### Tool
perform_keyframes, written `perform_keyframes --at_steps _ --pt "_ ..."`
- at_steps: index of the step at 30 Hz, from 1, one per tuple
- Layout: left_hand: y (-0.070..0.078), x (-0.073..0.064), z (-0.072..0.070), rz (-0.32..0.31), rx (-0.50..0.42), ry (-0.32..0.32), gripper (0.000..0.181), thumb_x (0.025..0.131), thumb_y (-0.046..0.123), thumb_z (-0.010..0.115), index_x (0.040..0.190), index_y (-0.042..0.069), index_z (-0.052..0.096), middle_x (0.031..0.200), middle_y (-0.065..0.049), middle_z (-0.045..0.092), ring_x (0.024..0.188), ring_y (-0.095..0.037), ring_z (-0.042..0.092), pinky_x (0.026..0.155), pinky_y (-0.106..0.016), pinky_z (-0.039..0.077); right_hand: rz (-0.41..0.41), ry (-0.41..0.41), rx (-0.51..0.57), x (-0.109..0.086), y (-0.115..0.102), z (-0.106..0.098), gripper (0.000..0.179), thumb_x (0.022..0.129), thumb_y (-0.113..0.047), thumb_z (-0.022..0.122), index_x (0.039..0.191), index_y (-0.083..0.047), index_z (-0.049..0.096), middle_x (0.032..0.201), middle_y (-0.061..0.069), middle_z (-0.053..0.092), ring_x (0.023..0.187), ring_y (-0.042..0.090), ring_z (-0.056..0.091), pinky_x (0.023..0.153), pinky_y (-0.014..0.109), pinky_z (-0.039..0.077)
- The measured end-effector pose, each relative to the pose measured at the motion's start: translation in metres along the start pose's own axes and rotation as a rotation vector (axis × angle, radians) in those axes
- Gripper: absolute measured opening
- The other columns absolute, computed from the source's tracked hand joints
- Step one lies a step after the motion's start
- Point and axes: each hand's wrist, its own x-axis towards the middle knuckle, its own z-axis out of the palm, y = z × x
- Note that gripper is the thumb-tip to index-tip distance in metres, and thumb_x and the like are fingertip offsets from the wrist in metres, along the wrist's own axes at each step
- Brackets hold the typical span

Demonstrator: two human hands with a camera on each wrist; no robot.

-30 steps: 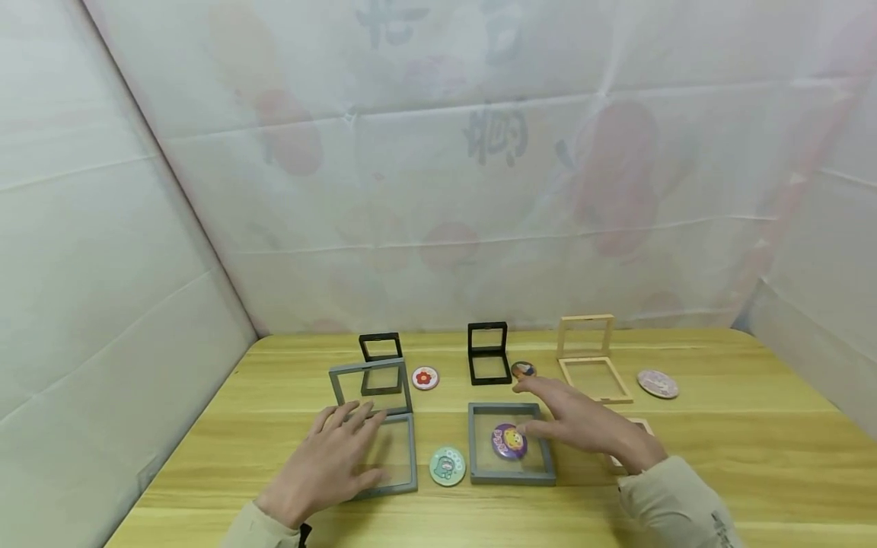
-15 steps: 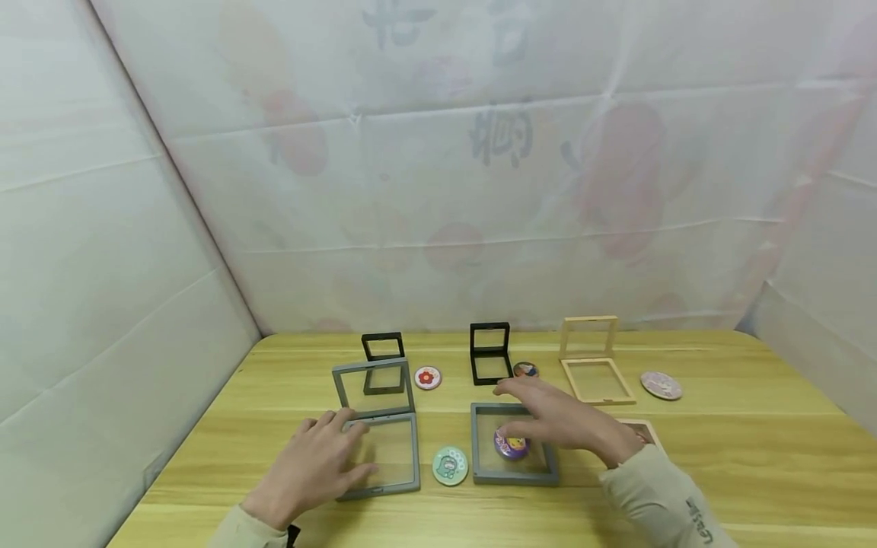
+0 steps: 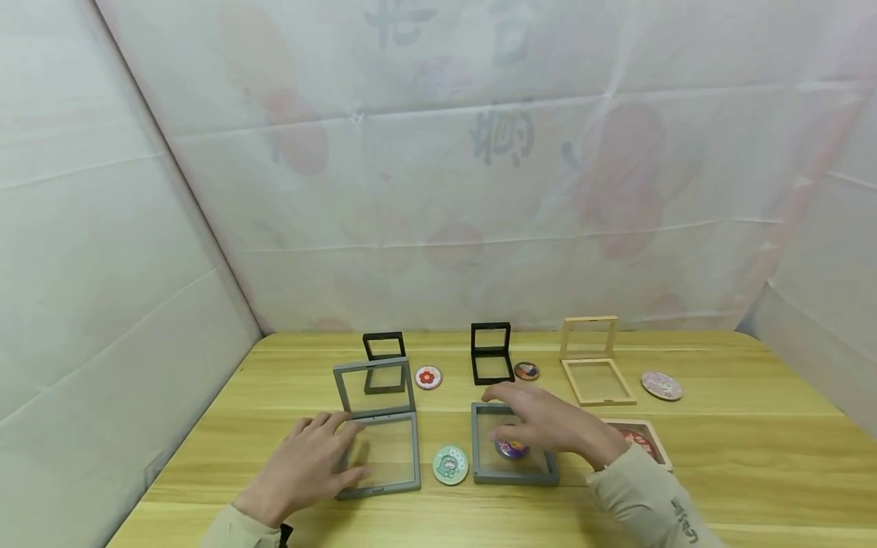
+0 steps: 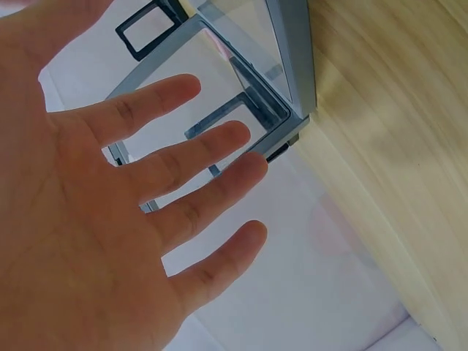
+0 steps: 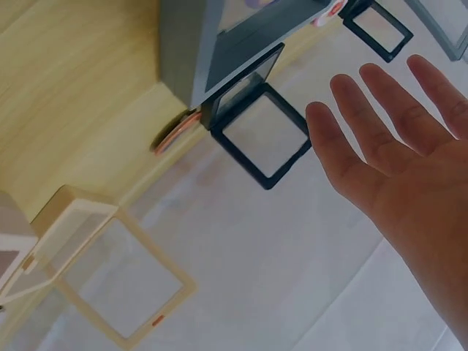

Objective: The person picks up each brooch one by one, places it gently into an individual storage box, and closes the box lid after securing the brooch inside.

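Right grip (image 3: 543, 418) hovers over grey frame (image 3: 515, 479) containing purple badge (image 3: 512, 451).

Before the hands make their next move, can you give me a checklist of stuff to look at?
1. Left hand free: ok, it holds nothing.
2. Right hand free: ok, it holds nothing either.
3. Left gray frame open: ok, its lid stands up.
4. Green badge inside a frame: not ok, it lies on the table between the gray frames.
5. Purple badge fully in sight: not ok, the right hand partly covers it.
6. Right hand touching that badge: cannot tell.
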Motion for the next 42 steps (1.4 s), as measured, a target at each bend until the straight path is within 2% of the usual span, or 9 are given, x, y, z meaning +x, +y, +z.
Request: perform_keyframes --at_steps 9,17,24,28,35,42 --pt "-0.003 0.001 0.002 -0.069 -0.084 -0.078 0.061 0.085 0.048 0.079 0.126 0.006 0.066 0.131 -0.021 0.060 0.117 -0.044 0.057 0.090 -0.066 0.048 0.021 -0.015 0.000 0.010 -0.009 0.005 0.044 0.098 -0.027 0.069 0.132 0.000 0.059 0.136 0.017 0.058 0.129 0.043 0.049 0.102 0.059 0.044" --pt "-0.009 -0.006 0.008 -0.127 -0.163 -0.156 0.067 0.083 0.053 0.079 0.129 0.006 0.065 0.136 -0.021 0.057 0.120 -0.046 0.054 0.090 -0.070 0.045 0.023 -0.055 -0.006 0.016 -0.018 0.016 0.044 0.098 -0.028 0.070 0.131 -0.001 0.061 0.135 0.013 0.059 0.128 0.037 0.052 0.102 0.054 0.046" --pt "-0.011 -0.001 0.009 -0.170 -0.173 -0.202 0.078 0.081 0.051 0.082 0.131 -0.005 0.062 0.140 -0.023 0.055 0.125 -0.045 0.051 0.094 -0.071 0.043 0.067 -0.053 -0.017 0.016 -0.022 0.018 0.044 0.095 -0.025 0.073 0.130 0.000 0.062 0.138 0.016 0.057 0.133 0.038 0.048 0.105 0.057 0.043" --pt "-0.013 -0.001 0.009 -0.180 -0.181 -0.223 0.083 0.080 0.052 0.082 0.133 -0.008 0.060 0.143 -0.022 0.054 0.126 -0.045 0.050 0.095 -0.071 0.042 0.080 -0.053 -0.023 0.017 -0.024 0.022 0.046 0.094 -0.025 0.075 0.131 0.000 0.062 0.138 0.018 0.057 0.133 0.039 0.048 0.106 0.056 0.042" --pt "-0.016 0.000 0.009 -0.177 -0.208 -0.260 0.089 0.076 0.053 0.085 0.137 -0.007 0.058 0.147 -0.020 0.052 0.129 -0.047 0.048 0.097 -0.073 0.039 0.096 -0.081 -0.071 0.022 -0.026 0.029 0.045 0.092 -0.025 0.077 0.129 -0.003 0.064 0.133 0.013 0.062 0.128 0.033 0.052 0.105 0.052 0.045" --pt "-0.020 0.003 0.006 -0.180 -0.236 -0.299 0.088 0.073 0.049 0.088 0.135 -0.007 0.060 0.147 -0.021 0.051 0.127 -0.051 0.048 0.097 -0.074 0.038 0.054 -0.100 -0.140 0.029 -0.030 0.038 0.042 0.089 -0.025 0.080 0.124 -0.004 0.068 0.125 0.007 0.066 0.122 0.028 0.057 0.103 0.047 0.047"
